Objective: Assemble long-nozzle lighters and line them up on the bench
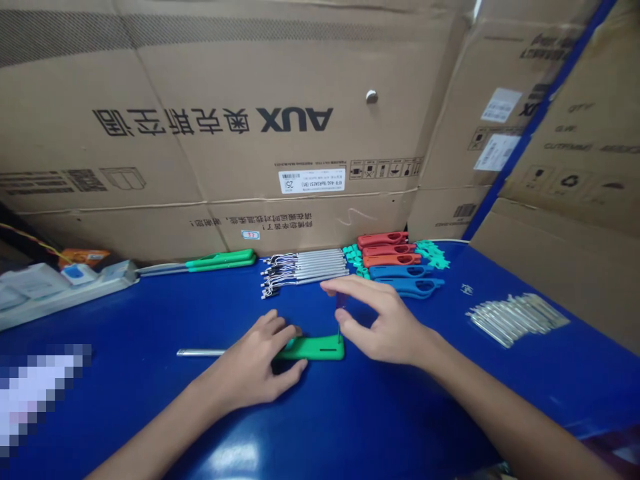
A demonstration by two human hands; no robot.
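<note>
A long-nosed lighter with a green handle (pixel 320 348) lies flat on the blue table, its metal tube (pixel 200 353) pointing left. My left hand (pixel 263 360) is wrapped over the middle of this lighter and presses it down. Above the handle's right end, my right hand (pixel 383 323) pinches a small screwdriver (pixel 341 303) between thumb and forefinger. The screwdriver stands nearly upright, its thin shaft reaching the end of the green handle. Its tip is too small to make out clearly.
Behind my hands lie finished-looking green lighters (pixel 223 260), metal tubes with wires (pixel 320 263), red handle shells (pixel 383 240), blue handle shells (pixel 410 287) and teal plastic parts (pixel 433 253). Bagged metal pieces (pixel 517 320) lie right; a power strip (pixel 117 277) is left. Cardboard (pixel 225 67) walls the back.
</note>
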